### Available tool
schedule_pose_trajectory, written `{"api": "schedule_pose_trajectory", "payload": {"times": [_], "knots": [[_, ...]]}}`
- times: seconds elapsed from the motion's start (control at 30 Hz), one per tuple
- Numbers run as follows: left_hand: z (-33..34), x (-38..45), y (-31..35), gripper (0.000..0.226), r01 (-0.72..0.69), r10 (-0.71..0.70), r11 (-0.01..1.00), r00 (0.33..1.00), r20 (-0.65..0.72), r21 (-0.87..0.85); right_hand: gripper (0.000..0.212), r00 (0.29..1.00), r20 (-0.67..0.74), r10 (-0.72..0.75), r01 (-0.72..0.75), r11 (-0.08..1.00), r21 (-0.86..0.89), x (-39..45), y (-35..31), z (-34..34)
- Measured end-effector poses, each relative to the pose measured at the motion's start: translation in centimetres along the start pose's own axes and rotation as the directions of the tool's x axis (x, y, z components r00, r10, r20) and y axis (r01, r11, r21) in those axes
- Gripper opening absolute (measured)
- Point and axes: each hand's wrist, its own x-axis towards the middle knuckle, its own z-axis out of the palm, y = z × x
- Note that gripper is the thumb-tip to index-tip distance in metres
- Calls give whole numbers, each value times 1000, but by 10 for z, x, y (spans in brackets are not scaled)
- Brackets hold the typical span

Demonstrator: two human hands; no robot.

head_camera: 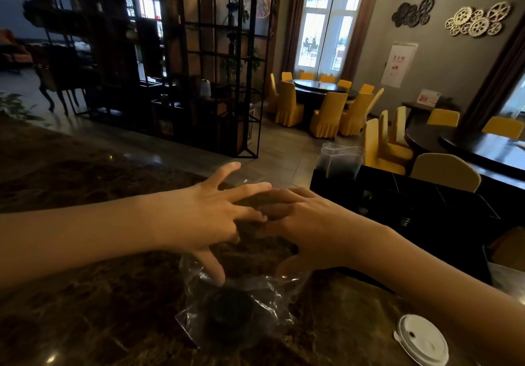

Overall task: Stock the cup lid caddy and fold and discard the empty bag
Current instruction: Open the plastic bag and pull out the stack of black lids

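A clear plastic bag [272,289] lies on the dark marble counter [85,294] with a black lid [230,309] inside near its front end. My left hand [204,218] is spread over the bag's far part, thumb pressing the plastic. My right hand [309,226] rests beside it on the bag, fingers meeting the left hand's fingers. Whether either hand pinches the plastic is hard to see. The black caddy [397,195] stands to the right, with stacked dark lids in a compartment and clear sleeves [341,158] sticking up at its back.
A white cup lid [423,343] lies on the counter at the front right. Beyond the counter's far edge are a black metal shelf [199,67], round dark tables and yellow-covered chairs [326,115].
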Motion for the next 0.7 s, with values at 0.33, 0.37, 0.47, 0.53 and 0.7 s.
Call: {"api": "schedule_pose_trajectory", "payload": {"times": [0.33, 0.37, 0.47, 0.53, 0.7], "knots": [[14, 2, 24, 94, 87, -80, 996, 941, 329, -5, 89, 987, 159, 20, -2, 994, -114, 12, -24, 22], [14, 2, 27, 94, 107, -90, 994, 933, 347, -30, 92, 985, 169, 17, 2, 993, -115, 14, -25, 24], [15, 1, 35, 93, 137, -106, 989, 927, 359, -62, 96, 986, 168, -1, 13, 997, -72, 17, -25, 31], [19, 1, 41, 87, 140, -103, 987, 927, 361, -76, 99, 988, 156, -21, 27, 999, -37, 17, -23, 37], [33, 1, 52, 75, 170, -99, 969, 931, 351, -177, 105, 991, 127, -48, 42, 998, 50, 17, -21, 56]]}}
